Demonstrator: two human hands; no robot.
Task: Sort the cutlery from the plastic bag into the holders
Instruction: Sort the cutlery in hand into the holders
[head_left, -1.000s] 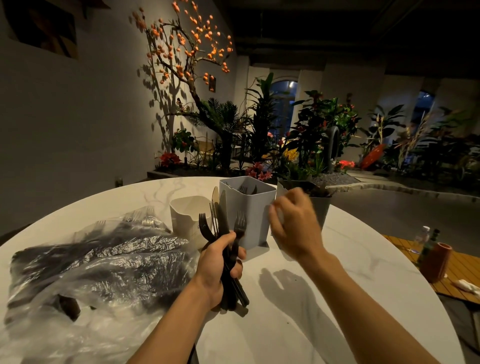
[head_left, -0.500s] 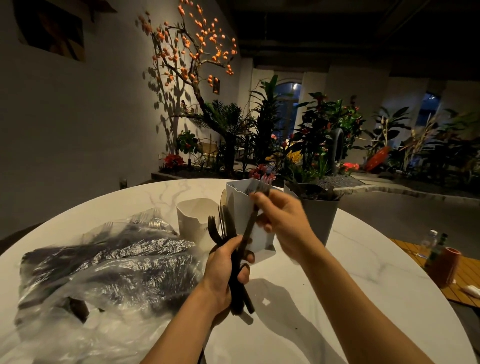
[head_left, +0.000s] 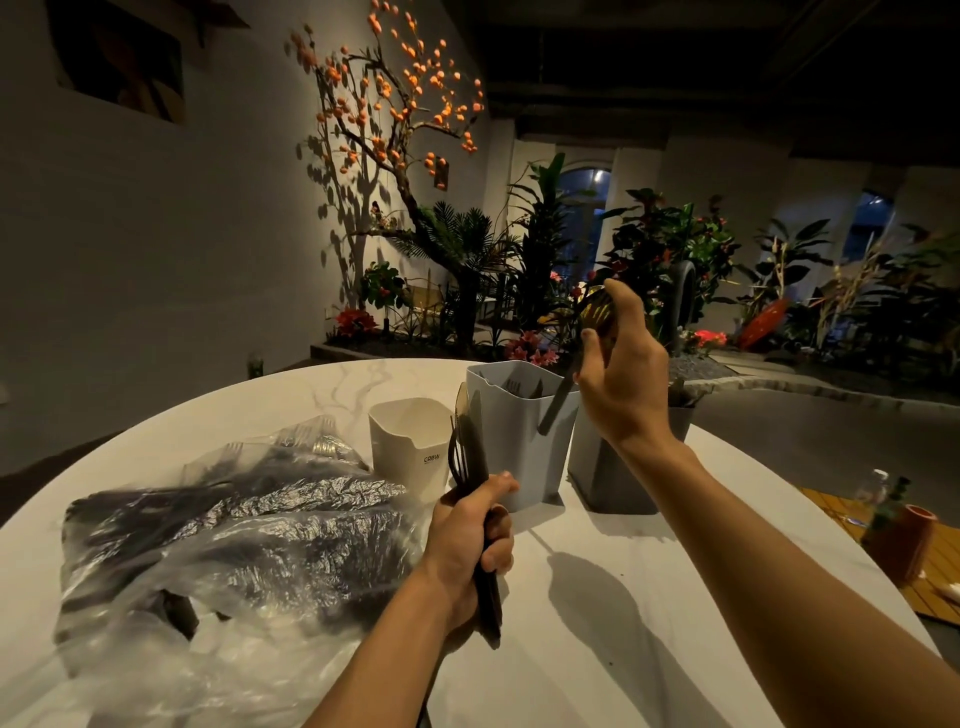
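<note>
A big clear plastic bag (head_left: 218, 545) lies crumpled on the left side of the table, with dark cutlery inside. Three holders stand in a row behind it: a short white holder (head_left: 410, 447), a taller light grey holder (head_left: 514, 441) with dark cutlery in it, and a dark grey holder (head_left: 618, 478). A bunch of black cutlery (head_left: 470, 467) stands upright in front of them. One black fork (head_left: 569, 371) hangs tilted over the light grey holder.
</note>
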